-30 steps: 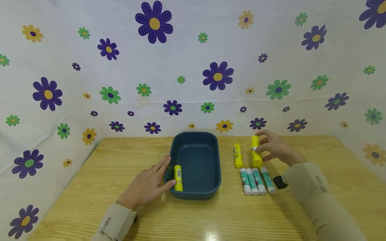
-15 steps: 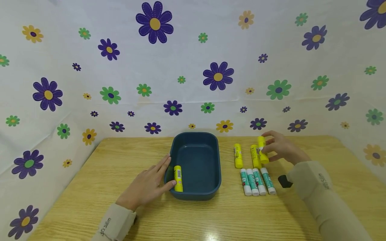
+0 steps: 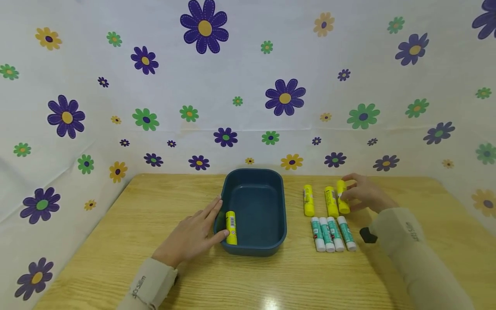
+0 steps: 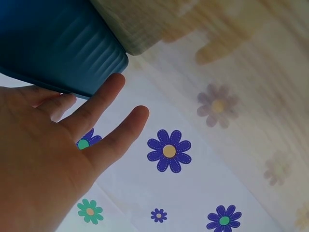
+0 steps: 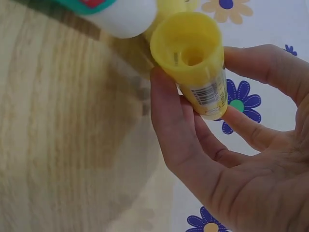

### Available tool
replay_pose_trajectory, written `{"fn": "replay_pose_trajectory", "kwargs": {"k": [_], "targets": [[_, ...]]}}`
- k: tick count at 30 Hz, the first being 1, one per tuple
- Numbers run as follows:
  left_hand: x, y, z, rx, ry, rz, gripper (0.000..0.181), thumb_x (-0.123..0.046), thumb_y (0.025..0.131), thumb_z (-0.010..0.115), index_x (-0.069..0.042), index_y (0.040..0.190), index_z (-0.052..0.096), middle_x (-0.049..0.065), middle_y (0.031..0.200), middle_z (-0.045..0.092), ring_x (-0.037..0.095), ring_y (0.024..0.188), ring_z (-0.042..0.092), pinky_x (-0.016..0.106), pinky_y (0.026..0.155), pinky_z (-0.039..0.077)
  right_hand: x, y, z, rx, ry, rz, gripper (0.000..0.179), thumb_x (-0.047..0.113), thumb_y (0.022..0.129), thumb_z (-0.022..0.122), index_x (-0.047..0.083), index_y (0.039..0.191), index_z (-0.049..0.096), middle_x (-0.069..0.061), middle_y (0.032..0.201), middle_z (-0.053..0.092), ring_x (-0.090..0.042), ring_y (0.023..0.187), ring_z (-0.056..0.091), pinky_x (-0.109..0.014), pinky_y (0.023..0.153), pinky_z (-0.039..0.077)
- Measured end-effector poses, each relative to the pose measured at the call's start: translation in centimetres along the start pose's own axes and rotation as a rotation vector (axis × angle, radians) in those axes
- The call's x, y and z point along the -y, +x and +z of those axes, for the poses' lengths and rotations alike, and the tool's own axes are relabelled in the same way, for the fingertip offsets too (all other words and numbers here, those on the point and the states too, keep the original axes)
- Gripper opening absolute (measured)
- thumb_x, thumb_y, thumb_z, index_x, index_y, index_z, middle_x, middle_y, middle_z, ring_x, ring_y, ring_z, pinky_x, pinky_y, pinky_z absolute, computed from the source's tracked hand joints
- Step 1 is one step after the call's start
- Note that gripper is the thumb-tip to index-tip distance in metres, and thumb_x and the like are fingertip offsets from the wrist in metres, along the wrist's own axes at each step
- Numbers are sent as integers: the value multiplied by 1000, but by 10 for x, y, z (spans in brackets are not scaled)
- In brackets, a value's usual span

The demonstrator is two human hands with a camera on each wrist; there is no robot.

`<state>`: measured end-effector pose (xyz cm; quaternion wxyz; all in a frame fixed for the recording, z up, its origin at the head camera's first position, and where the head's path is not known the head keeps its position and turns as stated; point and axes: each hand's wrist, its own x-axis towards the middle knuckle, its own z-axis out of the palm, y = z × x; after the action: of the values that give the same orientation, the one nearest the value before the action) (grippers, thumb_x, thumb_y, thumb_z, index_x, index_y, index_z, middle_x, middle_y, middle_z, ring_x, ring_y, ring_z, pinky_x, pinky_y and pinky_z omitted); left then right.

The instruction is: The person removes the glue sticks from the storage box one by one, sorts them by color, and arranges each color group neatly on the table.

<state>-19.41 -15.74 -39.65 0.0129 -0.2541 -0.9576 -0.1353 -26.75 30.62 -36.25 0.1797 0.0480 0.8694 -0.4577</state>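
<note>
At the right of the head view, my right hand (image 3: 366,193) holds a yellow glue stick (image 3: 342,197) between thumb and fingers. The right wrist view shows its hollow round end (image 5: 188,48) and a barcode label. To its left lie two more yellow glue sticks (image 3: 331,201), slightly apart. My left hand (image 3: 193,234) rests with straight fingers along the left side of a dark blue bin (image 3: 282,206), its thumb over the rim. Inside the bin, by that thumb, lies one yellow glue stick (image 3: 230,227). In the left wrist view the fingers (image 4: 104,104) stretch along the bin's outer wall (image 4: 63,43).
Several green-and-white glue sticks (image 3: 327,234) lie in a row in front of the yellow ones. A wooden table (image 3: 248,280) carries everything. Behind it and at both sides hangs a white cloth (image 3: 240,73) printed with flowers.
My right hand has moved the yellow glue stick rightward and down, from over its neighbour to beside it. The left hand stays on the bin. The head view has shifted slightly.
</note>
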Motion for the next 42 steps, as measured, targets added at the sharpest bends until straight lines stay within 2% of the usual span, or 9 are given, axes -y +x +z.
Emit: {"fn": "replay_pose_trajectory", "kwargs": {"k": [9, 21, 34, 42], "targets": [[-1, 0, -1, 6, -7, -11, 84, -60, 101, 47, -5, 161, 24, 7, 168, 18, 40, 142, 40, 63, 106, 41, -5, 9, 7, -24, -27, 30, 78, 1, 91, 67, -11, 152, 19, -44, 143, 27, -56, 121, 47, -55, 90, 55], [0, -1, 0, 7, -19, -26, 84, -61, 101, 46, -6, 161, 24, 6, 168, 18, 40, 143, 39, 65, 106, 39, 5, 14, 17, -14, -71, 24, 74, 4, 91, 65, -9, 151, 22, -43, 143, 29, -54, 119, 48, -51, 85, 59], [-2, 0, -1, 15, -17, -22, 86, -62, 100, 46, -7, 162, 23, 6, 168, 18, 39, 143, 39, 64, 106, 40, 12, 15, 27, 4, -70, 22, 74, 2, 91, 65, -9, 151, 24, -43, 144, 31, -53, 119, 51, -50, 84, 59], [-2, 0, -1, 18, -7, -18, 86, -61, 101, 47, -6, 162, 22, 7, 168, 18, 40, 143, 38, 62, 107, 40, 9, 14, 26, 30, -41, 1, 72, 5, 93, 65, -10, 150, 23, -42, 144, 33, -50, 116, 53, -56, 89, 56]]}}
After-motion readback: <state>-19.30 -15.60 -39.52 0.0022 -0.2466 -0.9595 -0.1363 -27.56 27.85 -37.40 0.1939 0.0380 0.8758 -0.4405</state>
